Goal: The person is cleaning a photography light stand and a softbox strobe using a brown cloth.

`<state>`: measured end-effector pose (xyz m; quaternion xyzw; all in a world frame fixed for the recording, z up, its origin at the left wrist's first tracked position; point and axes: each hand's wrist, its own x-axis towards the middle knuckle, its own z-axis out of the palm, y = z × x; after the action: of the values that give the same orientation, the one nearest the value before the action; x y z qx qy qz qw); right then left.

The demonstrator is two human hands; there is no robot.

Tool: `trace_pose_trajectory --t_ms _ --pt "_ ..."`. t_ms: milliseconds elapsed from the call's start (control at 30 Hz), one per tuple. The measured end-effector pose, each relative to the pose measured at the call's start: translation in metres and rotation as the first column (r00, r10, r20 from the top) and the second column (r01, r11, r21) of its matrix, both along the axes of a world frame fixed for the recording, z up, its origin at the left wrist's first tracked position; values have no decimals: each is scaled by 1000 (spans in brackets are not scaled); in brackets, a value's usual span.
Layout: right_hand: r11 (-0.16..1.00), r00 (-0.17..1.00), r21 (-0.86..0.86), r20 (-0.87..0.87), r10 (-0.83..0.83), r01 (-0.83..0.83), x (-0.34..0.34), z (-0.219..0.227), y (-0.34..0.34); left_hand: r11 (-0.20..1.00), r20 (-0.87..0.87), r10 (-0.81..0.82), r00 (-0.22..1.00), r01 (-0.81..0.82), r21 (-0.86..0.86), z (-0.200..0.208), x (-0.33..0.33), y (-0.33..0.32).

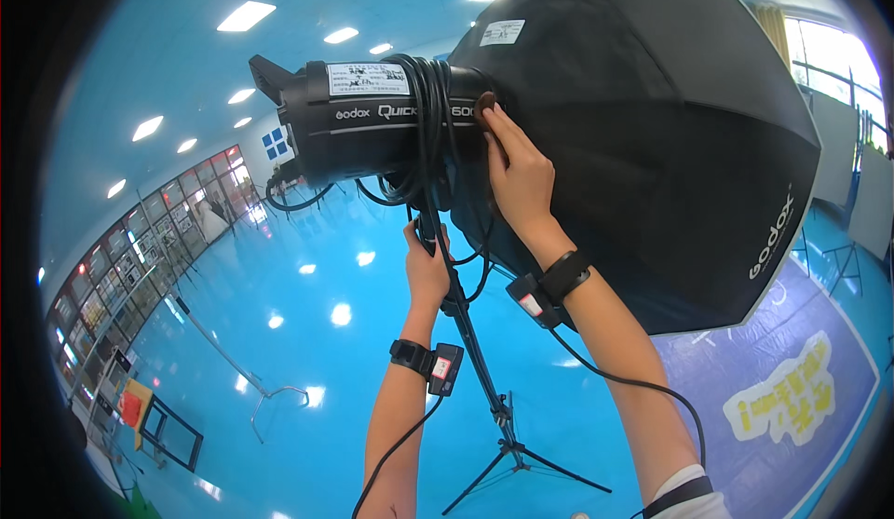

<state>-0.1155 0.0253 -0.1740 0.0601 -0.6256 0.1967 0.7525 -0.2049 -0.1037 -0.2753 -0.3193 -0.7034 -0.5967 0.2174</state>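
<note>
So right now my right hand (518,170) is up on the studio flash head (372,119), fingers pressed on a small round knob (486,102) right where the flash meets the big black softbox (652,137), and my left hand (426,263) is wrapped tight around the light stand (475,342) just below the flash. The flash sits at the top of the stand, tipped roughly level, with the softbox hanging off its front. My worry is that the whole thing is front-heavy — if that knob lets go while I only have fingertips on it, I reckon the softbox could swing down and drag the flash with it, and my grip on the pole wouldn't stop a tilt. There's also a thick coil of black cable (428,128) looped around the flash right next to my right hand, with loose loops dangling under it — easy to snag a finger or a wrist strap. I've got wrist bands with little boxes and wires on both arms too. Below the flash the stand's legs (521,468) spread on the shiny blue floor (307,314); off to the right of them there's a purple mat (792,379), and a second stand (251,379) further left.
</note>
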Motion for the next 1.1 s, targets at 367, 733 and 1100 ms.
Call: trace_pose_trajectory --t_ms 367,733,1100 --pt "992 997 -110 -52 62 -67 -4 8 7 1000 17 11 1000 -11 -3 -3 -3 -3" --pt "991 992 -99 98 -75 85 5 33 17 1000 18 -18 1000 18 14 -4 -8 -1" --pt "995 995 -47 50 -87 89 14 52 36 999 52 -5 999 7 -42 -2 -1 4"
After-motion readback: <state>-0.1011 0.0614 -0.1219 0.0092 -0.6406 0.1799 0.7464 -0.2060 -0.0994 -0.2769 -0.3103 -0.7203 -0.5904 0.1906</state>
